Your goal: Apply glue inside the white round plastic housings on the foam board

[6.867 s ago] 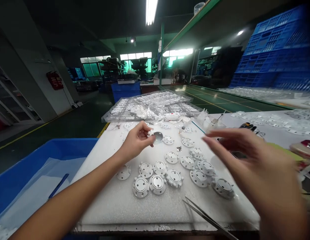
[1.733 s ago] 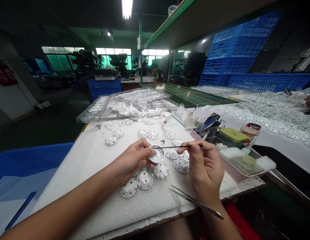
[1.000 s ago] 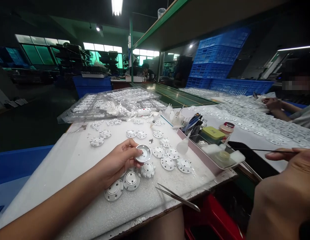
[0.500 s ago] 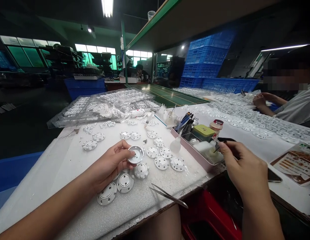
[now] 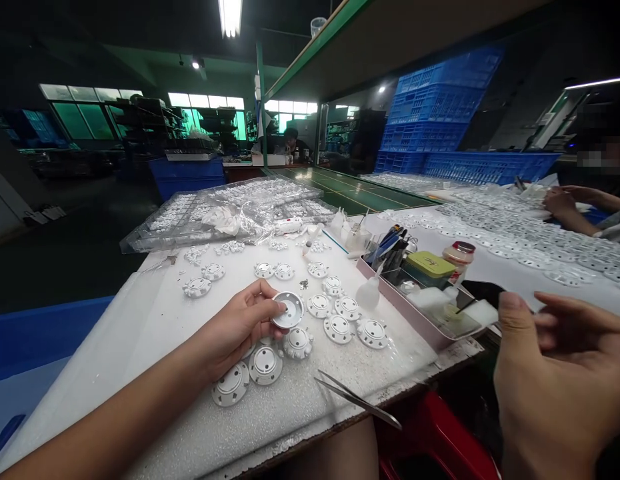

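Observation:
My left hand (image 5: 243,327) is closed on a round white disc-shaped part (image 5: 289,311), thumb on its dished face and fingers beneath. Just under it on the foam sheet lie similar white discs (image 5: 265,365) with small dark marks, and more discs (image 5: 339,329) spread to the right. At the right edge my right hand (image 5: 555,373) is open, thumb and fingers apart, with no object visible in it. Nearest to it is a pink tray (image 5: 410,320) holding a small yellowish pot (image 5: 451,312) with a thin dark stick in it. Tweezers (image 5: 357,399) lie at the front edge.
A squeeze bottle (image 5: 369,293), a yellow-green tin (image 5: 430,264) and a red-capped bottle (image 5: 459,259) stand by or in the pink tray. Clear trays of white parts (image 5: 230,207) are behind. Blue crates (image 5: 430,113) are stacked at back right, near a co-worker's hands (image 5: 565,203).
My right hand has let go of the thin stick at the pot and moved right, opening. The left hand still holds the disc. The whole view has shifted, so things appear further right.

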Motion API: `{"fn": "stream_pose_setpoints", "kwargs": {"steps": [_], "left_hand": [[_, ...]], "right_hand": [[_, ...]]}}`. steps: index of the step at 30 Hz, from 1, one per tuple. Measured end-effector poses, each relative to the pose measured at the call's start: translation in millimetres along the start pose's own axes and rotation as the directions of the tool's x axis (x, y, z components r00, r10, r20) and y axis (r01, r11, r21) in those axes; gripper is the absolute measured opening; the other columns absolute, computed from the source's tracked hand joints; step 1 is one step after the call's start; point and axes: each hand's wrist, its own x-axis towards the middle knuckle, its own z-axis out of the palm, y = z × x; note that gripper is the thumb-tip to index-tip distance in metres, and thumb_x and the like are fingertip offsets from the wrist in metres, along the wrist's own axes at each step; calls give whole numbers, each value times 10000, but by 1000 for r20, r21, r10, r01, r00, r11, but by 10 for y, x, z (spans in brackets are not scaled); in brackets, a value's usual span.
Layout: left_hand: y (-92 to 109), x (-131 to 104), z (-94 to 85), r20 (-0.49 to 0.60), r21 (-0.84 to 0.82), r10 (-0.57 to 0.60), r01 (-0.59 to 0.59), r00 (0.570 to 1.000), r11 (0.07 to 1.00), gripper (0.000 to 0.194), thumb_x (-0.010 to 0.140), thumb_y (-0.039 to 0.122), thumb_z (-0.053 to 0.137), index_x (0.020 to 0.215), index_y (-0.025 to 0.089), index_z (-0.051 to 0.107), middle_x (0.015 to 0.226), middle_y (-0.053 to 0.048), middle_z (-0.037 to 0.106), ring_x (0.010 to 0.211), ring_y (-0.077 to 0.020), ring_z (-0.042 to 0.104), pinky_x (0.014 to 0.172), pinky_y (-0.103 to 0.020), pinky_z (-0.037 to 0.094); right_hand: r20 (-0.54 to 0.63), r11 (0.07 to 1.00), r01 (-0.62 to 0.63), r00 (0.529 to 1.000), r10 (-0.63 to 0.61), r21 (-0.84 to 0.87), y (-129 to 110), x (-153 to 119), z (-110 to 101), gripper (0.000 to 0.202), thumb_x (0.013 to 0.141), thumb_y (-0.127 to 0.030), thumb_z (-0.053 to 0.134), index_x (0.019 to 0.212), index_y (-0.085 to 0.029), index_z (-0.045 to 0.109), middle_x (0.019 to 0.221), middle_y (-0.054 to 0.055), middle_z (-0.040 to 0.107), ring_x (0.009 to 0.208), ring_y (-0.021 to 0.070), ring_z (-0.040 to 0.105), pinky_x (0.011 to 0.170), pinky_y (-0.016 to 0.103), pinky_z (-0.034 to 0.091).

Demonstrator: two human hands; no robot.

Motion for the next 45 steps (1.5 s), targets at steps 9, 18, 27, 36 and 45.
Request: {"fn": "stream_pose_setpoints", "kwargs": {"steps": [9,18,27,36,45], "left_hand": [[125,-134,2,-104,469,539,-437,836,768,207,760,222,682,804,209,481,752,32,511,658,-101,540,619,-226,471],[162,-123,-99,244,642,471,-505,848,577,150,810,236,633,956,203,612,895,-51,625,818,-173,596,750,-283,487],[495,745,-553,-250,798,393,-41,885,601,355,773,470,618,938,165,693,923,-95,690,799,-210,638,687,-293,495],[320,1688,-679,-420,841,448,153,789,519,214,653,317,744,692,123,662,584,-12,606,563,-136,520,556,-260,382],[290,1658,-757,-457,770,400,127,794,625,477,476,494,806,757,127,693,535,-19,595,466,-146,472,449,-269,323]], "right_hand": [[892,810,-375,209,-401,452,-863,-590,704,233,900,-353,524,1057,-190,579,805,4,597,715,100,559,644,216,452],[790,779,-284,468,-397,560,-683,-726,695,120,871,-205,513,962,-177,586,775,-2,625,676,94,586,617,190,464],[588,793,-56,704,-399,606,-589,-756,736,127,865,-156,510,981,-163,564,694,-10,571,610,91,552,576,194,453],[578,781,-108,735,-353,615,-557,-793,761,152,854,-131,467,971,-159,560,705,21,579,630,116,564,592,213,470],[641,808,-147,695,-325,570,-533,-858,808,177,854,-202,439,975,-163,562,699,24,572,631,128,554,585,224,466]]}}
